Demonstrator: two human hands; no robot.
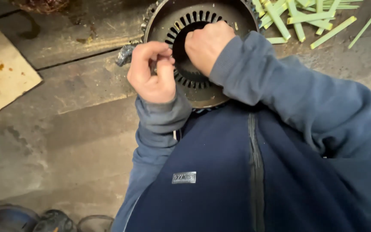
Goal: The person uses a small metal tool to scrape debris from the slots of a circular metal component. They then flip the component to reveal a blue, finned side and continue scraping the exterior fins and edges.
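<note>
A round, dark metal motor stator (194, 88) with a ring of narrow slots around its bore lies at the 12 o'clock edge of the view, on a worn grey counter (86, 124). The right hand (208, 45) rests over the bore from 1 o'clock, its fingers (196, 41) curled tightly inward into the opening; whether they grip anything cannot be told. The left hand (152, 73) sits at the stator's 9 o'clock rim, thumb and fingers (165, 64) pinched narrow together at the slots; what lies between them is too small to make out. Both arms wear blue-grey sleeves (280, 86) over a dark navy zipped garment (237, 180) filling the 5 o'clock part of the view. A loose scatter of pale green strips (299, 19) lies just beside the stator at 2 o'clock. A pale board with a yellow stain (1, 73) lies well apart at 9 o'clock. Dark rounded objects (44, 219), unclear in kind, sit at 7 o'clock.
</note>
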